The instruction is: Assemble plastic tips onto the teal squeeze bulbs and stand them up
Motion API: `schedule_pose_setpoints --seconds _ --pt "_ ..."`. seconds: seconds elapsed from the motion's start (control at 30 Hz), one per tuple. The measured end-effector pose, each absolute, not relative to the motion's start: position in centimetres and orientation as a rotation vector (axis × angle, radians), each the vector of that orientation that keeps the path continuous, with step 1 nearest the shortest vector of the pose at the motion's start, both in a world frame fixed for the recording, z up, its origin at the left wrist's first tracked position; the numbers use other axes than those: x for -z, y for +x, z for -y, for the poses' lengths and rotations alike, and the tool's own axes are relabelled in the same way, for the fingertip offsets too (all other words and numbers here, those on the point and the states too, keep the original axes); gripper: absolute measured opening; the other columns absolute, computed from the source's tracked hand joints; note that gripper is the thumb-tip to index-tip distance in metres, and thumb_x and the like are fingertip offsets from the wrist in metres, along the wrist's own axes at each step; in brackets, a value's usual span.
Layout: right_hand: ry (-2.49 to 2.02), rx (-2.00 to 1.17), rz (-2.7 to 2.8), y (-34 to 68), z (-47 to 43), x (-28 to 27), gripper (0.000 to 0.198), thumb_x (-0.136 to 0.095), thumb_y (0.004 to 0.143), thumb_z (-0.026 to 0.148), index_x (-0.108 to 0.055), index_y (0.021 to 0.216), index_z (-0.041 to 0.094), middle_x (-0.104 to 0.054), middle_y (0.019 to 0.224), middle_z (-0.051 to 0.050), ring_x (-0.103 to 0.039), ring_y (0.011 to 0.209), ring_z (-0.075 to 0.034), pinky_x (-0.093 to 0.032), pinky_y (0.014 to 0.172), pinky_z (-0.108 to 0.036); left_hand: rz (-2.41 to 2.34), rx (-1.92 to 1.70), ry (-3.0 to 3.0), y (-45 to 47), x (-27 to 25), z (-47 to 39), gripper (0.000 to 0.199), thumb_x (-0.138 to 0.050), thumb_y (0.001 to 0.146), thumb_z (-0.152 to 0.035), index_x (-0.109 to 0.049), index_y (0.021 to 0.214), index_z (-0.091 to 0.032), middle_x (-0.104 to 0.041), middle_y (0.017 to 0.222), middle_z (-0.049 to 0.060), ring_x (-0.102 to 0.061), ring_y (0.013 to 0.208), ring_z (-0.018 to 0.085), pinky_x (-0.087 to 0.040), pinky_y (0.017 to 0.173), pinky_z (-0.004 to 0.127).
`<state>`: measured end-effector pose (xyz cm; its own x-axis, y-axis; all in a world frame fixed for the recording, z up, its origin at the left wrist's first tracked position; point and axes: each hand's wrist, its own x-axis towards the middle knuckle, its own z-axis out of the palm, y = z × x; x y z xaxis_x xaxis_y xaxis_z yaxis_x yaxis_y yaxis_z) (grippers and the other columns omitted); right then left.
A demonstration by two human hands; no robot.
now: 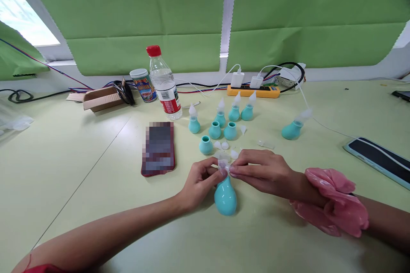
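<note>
A teal squeeze bulb (pixel 225 198), looking like part of a nasal aspirator, lies with its round end toward me. Its narrow neck leads into a clear plastic tube piece (pixel 223 164). My left hand (pixel 201 181) pinches this clear piece between thumb and fingers, just above the bulb. From the other side my right hand (pixel 264 170) closes its thumb and fingertips at the same clear piece. Just beyond my fingers lie small white tips (pixel 225 145) and an open-necked teal bulb (pixel 205 145). Behind them stand bulbs with tips fitted (pixel 220 115).
To the left are a phone (pixel 158 149), a water bottle (pixel 165 89), a printed can (pixel 144 85) and a cardboard tray (pixel 104 99). A yellow power strip (pixel 253 91) sits at the back. On the right lie a tipped-over bulb (pixel 292 130) and a cabled phone (pixel 381 160).
</note>
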<state>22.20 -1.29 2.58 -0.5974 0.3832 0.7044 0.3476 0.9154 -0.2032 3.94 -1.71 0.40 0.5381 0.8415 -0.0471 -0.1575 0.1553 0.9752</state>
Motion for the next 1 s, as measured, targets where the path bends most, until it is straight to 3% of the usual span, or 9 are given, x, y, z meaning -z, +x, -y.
schedule_pose_setpoints --seconds 0.2,0.37,0.5,0.6,0.77,1.0 --pt "-0.619 -0.197 2.24 22.3 1.4 -3.1 0.006 -0.056 0.077 0.013 -0.059 0.081 0.016 -0.061 0.069 -0.002 -0.055 0.062 -0.01 -0.046 0.057 -0.021 -0.73 -0.791 1.306 3.9 -0.5 1.8 0.028 -0.055 0.075 -0.039 -0.054 0.076 -0.012 -0.031 0.051 -0.005 -0.027 0.047 0.006 -0.02 0.044 0.019" --pt "-0.901 -0.842 2.097 22.3 1.5 -3.2 0.029 -0.062 0.071 0.027 -0.057 0.097 0.015 -0.061 0.073 -0.002 -0.056 0.059 -0.009 -0.049 0.055 -0.02 -0.937 -0.878 1.588 4.1 -0.8 2.2 0.026 -0.061 0.069 -0.036 -0.058 0.078 -0.011 -0.042 0.058 -0.002 -0.036 0.054 0.008 -0.028 0.049 0.021" --pt "-1.065 -1.203 1.994 21.8 1.5 -2.9 0.023 -0.062 0.07 0.033 -0.06 0.084 0.014 -0.056 0.064 0.0 -0.051 0.055 -0.008 -0.043 0.045 -0.017 -1.024 -0.793 1.707 4.3 -0.7 2.3 0.028 -0.065 0.064 -0.037 -0.06 0.073 -0.011 -0.044 0.053 -0.002 -0.037 0.051 0.008 -0.03 0.047 0.021" --pt "-1.077 -1.153 1.939 21.4 1.9 -2.9 0.017 -0.06 0.072 0.031 -0.057 0.074 0.015 -0.053 0.063 0.001 -0.047 0.054 -0.007 -0.04 0.045 -0.016 -1.015 -0.745 1.892 4.3 -0.9 2.4 0.029 -0.066 0.061 -0.037 -0.06 0.072 -0.011 -0.051 0.059 0.001 -0.043 0.056 0.012 -0.035 0.051 0.023" --pt "-1.053 -0.882 1.965 21.1 2.9 -2.7 0.014 -0.053 0.078 0.029 -0.046 0.072 0.017 -0.045 0.06 0.004 -0.04 0.052 -0.006 -0.036 0.047 -0.017 -0.88 -0.731 2.208 4.1 -1.1 2.5 0.018 -0.054 0.071 -0.027 -0.059 0.077 -0.01 -0.055 0.068 0.006 -0.049 0.067 0.016 -0.042 0.061 0.028" --pt "-0.963 -0.596 2.145 20.6 3.7 -1.6 0.028 -0.039 0.084 0.022 -0.029 0.059 0.018 -0.028 0.052 0.006 -0.026 0.047 -0.006 -0.025 0.046 -0.019 -0.647 -0.785 2.524 4.0 -0.5 2.6 0.011 -0.041 0.079 -0.021 -0.049 0.08 -0.013 -0.056 0.079 0.009 -0.045 0.075 0.019 -0.042 0.071 0.036"
